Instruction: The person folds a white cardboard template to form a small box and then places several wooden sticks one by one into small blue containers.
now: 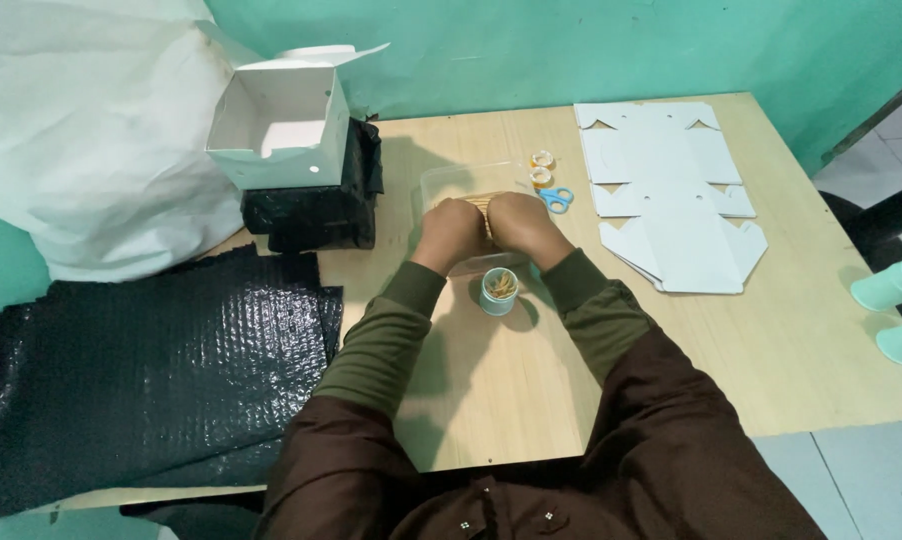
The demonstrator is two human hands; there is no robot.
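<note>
At the far left, a stack of black bubble-wrap sheets point(151, 370) lay on the table point(771, 350), with a white sack point(81, 130) behind it. An open white box point(281, 125) sat on a bundle of black wrap point(316, 205). The left hand point(453, 232) and the right hand point(519, 225), knuckles up and fingers curled, were closed together on a bundle of thin wooden sticks point(485, 214) over a clear plastic tray point(451, 180). Just below the hands stood a small light-blue cup point(498, 291) holding rubber bands. Right of the hands lay two tape rolls point(542, 168), blue-handled scissors point(558, 198) and flat white box blanks point(666, 190).
</note>
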